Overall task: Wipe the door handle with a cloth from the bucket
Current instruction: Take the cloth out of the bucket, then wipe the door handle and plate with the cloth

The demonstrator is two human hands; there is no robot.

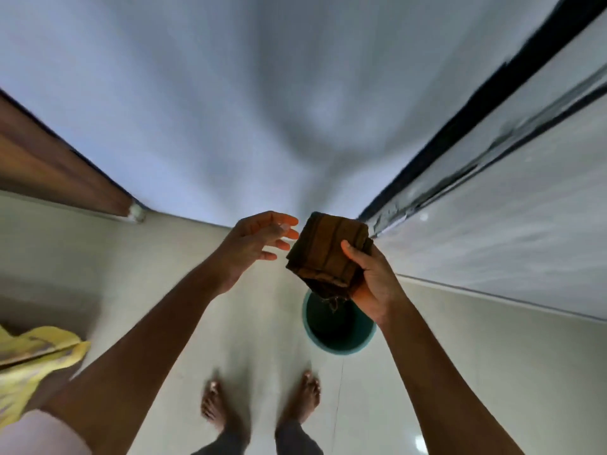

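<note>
Gripping a folded brown cloth, the right hand hovers above the green bucket; the left hand spreads empty beside it.

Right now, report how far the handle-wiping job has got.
Done: the folded brown cloth is out of the green bucket, which stands on the floor tiles below it. In hand: the right hand grips the cloth, while the open left hand reaches toward it, not touching. Left: the wiping itself; no door handle shows in this blurred view.
</note>
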